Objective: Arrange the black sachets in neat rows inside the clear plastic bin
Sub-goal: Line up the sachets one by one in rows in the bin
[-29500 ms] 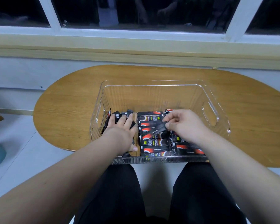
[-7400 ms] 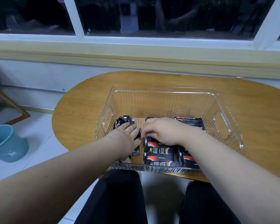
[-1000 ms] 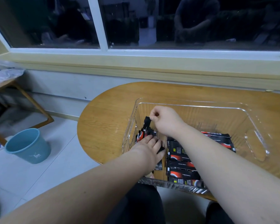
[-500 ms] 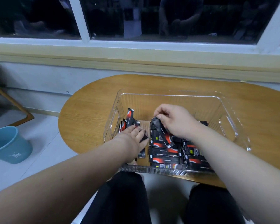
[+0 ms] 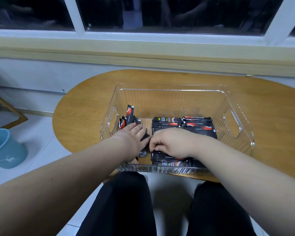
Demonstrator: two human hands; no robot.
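Inside the clear plastic bin (image 5: pixel 172 90), on the oval wood-grain worktop (image 5: pixel 85 116), the black sachets (image 5: pixel 167 124) lie flat in two stacked rows at the middle and right. A loose heap (image 5: pixel 129 114) stands askew against the left wall. The left hand (image 5: pixel 131 138) lies flat on that heap, fingers straight, likely to keep the slippery foil strips from sliding. The right hand (image 5: pixel 170 143) is curled at the middle row's left end, apparently pinching a sachet to square it up. The bin's ribbed, glossy walls have cut-out handles.
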